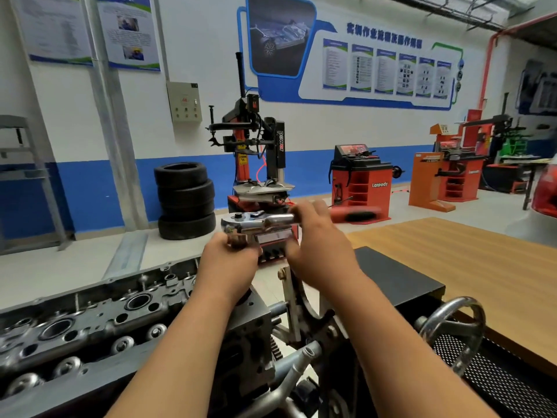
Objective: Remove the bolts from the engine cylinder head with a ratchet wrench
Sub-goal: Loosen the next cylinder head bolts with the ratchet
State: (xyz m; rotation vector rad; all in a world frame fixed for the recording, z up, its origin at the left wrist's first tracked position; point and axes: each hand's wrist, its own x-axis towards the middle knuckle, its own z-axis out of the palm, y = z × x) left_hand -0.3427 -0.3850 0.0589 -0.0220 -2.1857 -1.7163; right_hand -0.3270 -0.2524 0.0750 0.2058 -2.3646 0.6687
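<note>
Head view: ratchet wrench [259, 222] gripped by both hands.

The chrome wrench [256, 221], red-handled, is level in the air above the right end of the cylinder head [90, 321], its handle blurred. The grey head lies at lower left, top face up, bores open.

cylinder head [90, 321] left of handwheel [451, 328], tyre stack [185, 200] behind.
</note>
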